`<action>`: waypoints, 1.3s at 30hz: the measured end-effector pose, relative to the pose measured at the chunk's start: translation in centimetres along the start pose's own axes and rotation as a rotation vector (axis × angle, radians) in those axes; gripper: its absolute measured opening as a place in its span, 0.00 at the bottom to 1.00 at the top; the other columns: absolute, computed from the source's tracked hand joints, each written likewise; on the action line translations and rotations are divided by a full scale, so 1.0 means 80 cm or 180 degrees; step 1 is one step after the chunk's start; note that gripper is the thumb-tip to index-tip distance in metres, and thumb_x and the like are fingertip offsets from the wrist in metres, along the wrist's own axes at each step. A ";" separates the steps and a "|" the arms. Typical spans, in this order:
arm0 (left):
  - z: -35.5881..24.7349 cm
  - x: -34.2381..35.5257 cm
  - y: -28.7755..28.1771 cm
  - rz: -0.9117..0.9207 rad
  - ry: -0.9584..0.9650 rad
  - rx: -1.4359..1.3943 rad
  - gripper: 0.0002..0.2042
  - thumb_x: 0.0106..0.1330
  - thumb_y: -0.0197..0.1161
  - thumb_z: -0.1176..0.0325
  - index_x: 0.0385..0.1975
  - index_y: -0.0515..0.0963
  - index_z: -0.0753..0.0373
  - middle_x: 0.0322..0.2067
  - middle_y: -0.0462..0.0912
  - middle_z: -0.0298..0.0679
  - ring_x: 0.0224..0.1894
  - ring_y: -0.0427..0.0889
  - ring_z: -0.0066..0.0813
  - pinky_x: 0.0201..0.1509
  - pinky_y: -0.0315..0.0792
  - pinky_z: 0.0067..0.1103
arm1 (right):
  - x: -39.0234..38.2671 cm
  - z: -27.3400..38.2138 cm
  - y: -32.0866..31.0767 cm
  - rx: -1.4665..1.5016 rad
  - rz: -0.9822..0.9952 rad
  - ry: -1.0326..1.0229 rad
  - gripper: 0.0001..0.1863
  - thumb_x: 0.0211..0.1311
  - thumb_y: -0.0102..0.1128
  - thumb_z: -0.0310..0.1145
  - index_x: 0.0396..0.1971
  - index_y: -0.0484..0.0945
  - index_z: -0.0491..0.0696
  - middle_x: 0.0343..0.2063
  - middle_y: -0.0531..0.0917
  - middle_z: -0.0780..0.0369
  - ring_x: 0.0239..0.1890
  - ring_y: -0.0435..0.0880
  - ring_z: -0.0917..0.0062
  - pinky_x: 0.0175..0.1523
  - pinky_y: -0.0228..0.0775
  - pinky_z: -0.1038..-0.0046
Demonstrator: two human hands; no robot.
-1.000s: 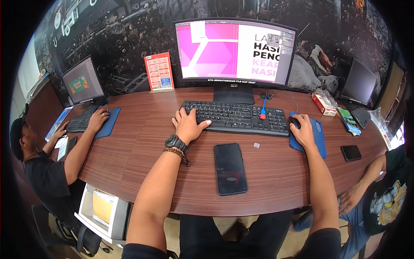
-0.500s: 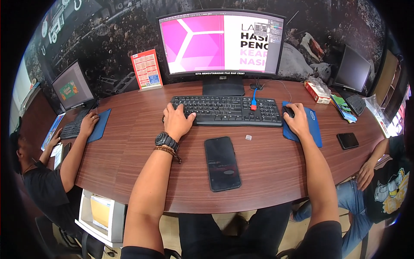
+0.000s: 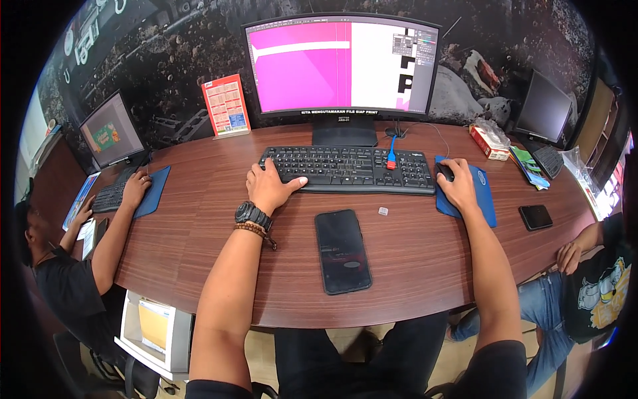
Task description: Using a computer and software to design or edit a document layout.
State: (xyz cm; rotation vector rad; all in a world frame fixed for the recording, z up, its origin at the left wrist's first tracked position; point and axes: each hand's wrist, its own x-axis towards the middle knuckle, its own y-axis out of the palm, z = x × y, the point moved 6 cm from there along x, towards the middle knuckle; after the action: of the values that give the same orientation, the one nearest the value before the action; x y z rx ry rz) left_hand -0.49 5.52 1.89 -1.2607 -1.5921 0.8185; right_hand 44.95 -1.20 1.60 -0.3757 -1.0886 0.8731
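our right hand [image 3: 460,185] curls partly closed over the mouse [image 3: 447,173], which sits on a blue pad [image 3: 484,201] at three o'clock from the keyboard [image 3: 349,171]. our left hand [image 3: 268,188] is spread wide, gripping nothing, fingers over the keyboard's left end, thumb out along its near edge; we cannot tell whether any key is pressed. a blue cable [image 3: 392,149] with a red end lies across the keyboard's right part. from the keyboard, we see the monitor [image 3: 306,80], pink and white, at twelve o'clock, a phone [image 3: 343,249] at six, and a calendar [image 3: 226,106] at ten.
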 end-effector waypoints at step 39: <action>-0.002 -0.002 0.000 -0.0046 0.0073 -0.0004 0.50 0.52 0.70 0.33 0.63 0.67 0.73 0.61 0.65 0.67 0.65 0.63 0.65 0.69 0.58 0.48 | 0.002 -0.003 0.000 -0.0018 -0.0030 0.0052 0.19 0.53 0.62 0.36 0.46 0.82 0.47 0.49 0.77 0.51 0.52 0.79 0.53 0.57 0.72 0.59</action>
State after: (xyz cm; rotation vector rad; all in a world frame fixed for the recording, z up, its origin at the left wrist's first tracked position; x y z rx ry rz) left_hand -0.37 5.32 1.92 -1.2539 -1.5820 0.7913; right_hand 45.19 -1.05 1.55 -0.3815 -1.0771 0.8575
